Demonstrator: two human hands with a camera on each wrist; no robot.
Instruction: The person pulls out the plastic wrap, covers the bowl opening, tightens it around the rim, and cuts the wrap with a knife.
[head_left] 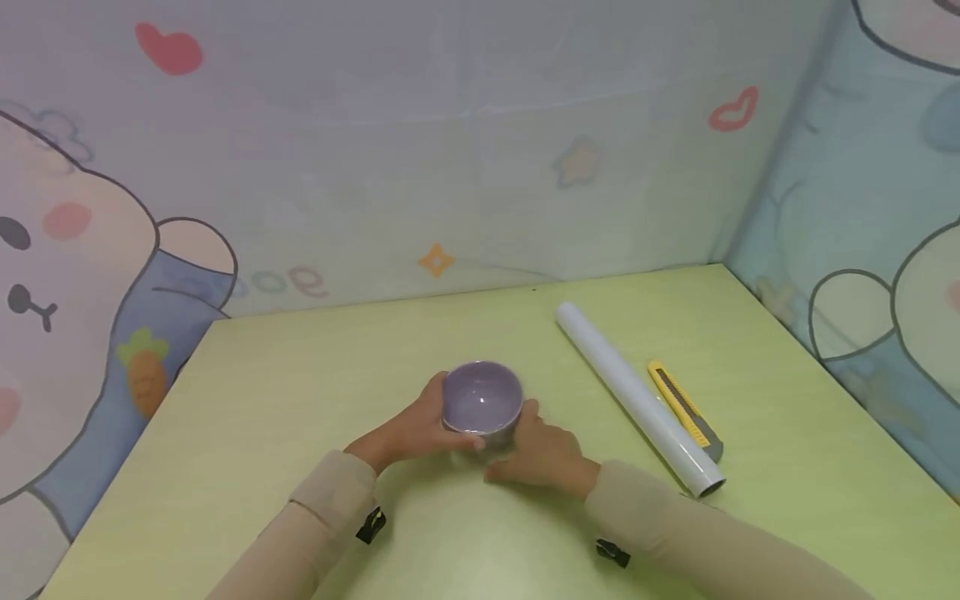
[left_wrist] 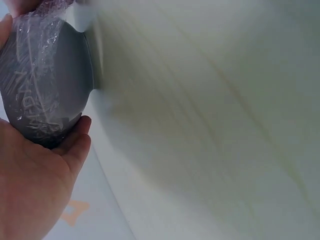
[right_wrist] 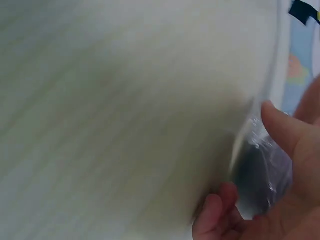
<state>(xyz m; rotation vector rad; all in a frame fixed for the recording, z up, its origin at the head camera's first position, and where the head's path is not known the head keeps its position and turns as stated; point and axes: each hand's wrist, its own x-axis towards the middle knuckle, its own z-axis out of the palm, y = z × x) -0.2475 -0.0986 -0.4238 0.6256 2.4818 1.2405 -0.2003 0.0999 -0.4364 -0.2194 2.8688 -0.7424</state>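
A bowl (head_left: 483, 398) with a lilac inside and a grey outside stands near the middle of the table. Clear plastic wrap (left_wrist: 42, 70) covers it, crinkled along its side in the left wrist view. My left hand (head_left: 416, 429) grips the bowl from the left, its thumb along the near side under the rim. On the right side, my right hand (head_left: 543, 450) rests against the bowl and the wrap, thumb spread away from the fingers. In the right wrist view the palm hides part of the bowl (right_wrist: 252, 177).
A long white roll (head_left: 637, 396) lies slanted on the table (head_left: 315, 375) to the right. Beside it is a yellow and grey box cutter (head_left: 684, 408). A printed cloth backdrop (head_left: 375, 167) rises behind the table and along the right side.
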